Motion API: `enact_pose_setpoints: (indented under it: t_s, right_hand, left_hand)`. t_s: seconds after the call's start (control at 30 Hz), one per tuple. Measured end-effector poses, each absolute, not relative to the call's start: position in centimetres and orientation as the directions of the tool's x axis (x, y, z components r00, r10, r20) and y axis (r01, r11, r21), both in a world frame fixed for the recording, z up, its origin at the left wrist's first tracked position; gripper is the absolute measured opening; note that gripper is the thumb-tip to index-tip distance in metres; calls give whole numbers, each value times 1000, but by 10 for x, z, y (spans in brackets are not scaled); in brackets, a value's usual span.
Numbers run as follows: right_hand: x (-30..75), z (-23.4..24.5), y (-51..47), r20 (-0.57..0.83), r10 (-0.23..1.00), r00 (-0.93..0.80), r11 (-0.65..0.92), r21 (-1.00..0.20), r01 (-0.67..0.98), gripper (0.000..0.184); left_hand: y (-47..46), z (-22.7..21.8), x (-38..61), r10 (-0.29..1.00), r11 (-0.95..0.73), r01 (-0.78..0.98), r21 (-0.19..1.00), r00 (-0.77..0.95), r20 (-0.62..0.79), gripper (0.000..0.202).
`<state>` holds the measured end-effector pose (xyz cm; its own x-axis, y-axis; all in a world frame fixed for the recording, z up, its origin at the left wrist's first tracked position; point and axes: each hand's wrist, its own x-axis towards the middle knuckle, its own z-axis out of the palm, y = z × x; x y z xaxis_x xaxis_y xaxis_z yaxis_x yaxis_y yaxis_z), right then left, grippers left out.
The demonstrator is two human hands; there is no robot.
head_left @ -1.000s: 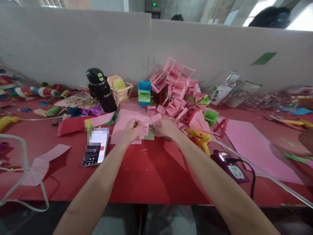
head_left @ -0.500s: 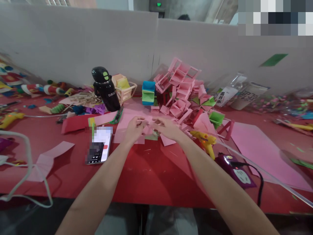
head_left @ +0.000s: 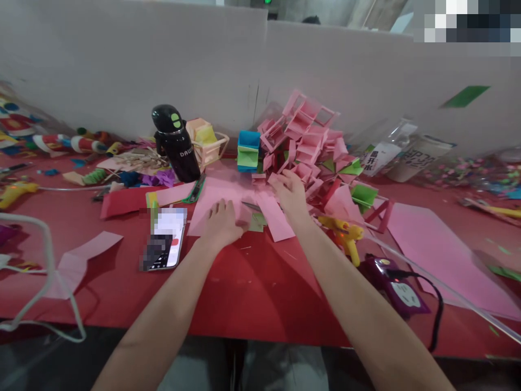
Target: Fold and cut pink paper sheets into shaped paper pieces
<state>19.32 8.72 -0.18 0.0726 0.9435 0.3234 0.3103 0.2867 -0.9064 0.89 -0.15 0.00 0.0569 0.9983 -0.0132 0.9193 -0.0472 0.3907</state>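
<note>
My left hand lies flat with fingers stretched out on a pink paper sheet on the red table. My right hand reaches farther back, fingers spread, touching small pink folded pieces at the foot of a heap of pink paper frames. A loose pink strip lies between the hands, with scissors partly showing beside it. Neither hand grips anything.
A phone lies left of my left hand. A black bottle, a small wooden basket and a blue-green box stand behind. A yellow glue gun, a purple power socket and a large pink sheet lie right.
Both hands let go of the small pink piece they were working between them. The left hand dropped flat onto the sheet; the right hand moved back toward the pink heap.
</note>
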Motion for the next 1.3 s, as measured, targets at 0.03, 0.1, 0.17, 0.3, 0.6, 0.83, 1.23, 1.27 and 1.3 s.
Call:
enact_pose_setpoints:
  t_s: [0.03,0.1,0.17,0.3,0.6,0.83,1.23,1.27,1.3]
  right_hand:
    - [193,-7,78,299,947,120,264,-934,242,47]
    - [195,-16,58,229,968,101,208,-961,183,45]
    - [199,-22,41,198,978,58,185,-967,176,37]
    - [211,-24,23,228,973,21,220,-957,190,32]
    - [201,11,101,292,956,-21,246,-762,599,23]
    - [181,22,206,50,996,77,1,-848,529,5]
    - [192,23,214,4,985,173,-77,-885,459,7]
    - [193,27,207,28,984,176,-57,-885,462,10]
    - [194,31,200,49,983,175,-39,-885,464,12]
  left_hand:
    - [-1,-2,10,998,-61,924,376,69,-8,60]
    - [-1,-5,13,996,-93,930,356,87,34,46]
    - [0,-6,15,995,-94,934,343,79,58,42]
    - [1,-3,14,998,-57,943,329,50,30,39]
    - [2,3,3,999,-35,957,287,24,43,31]
    - [-5,2,11,990,-138,943,302,142,8,57]
    - [3,-9,0,991,-127,933,338,101,93,27]
    - [4,-8,-1,992,-111,935,336,84,93,26]
    - [4,-5,-3,994,-89,938,335,61,92,26]
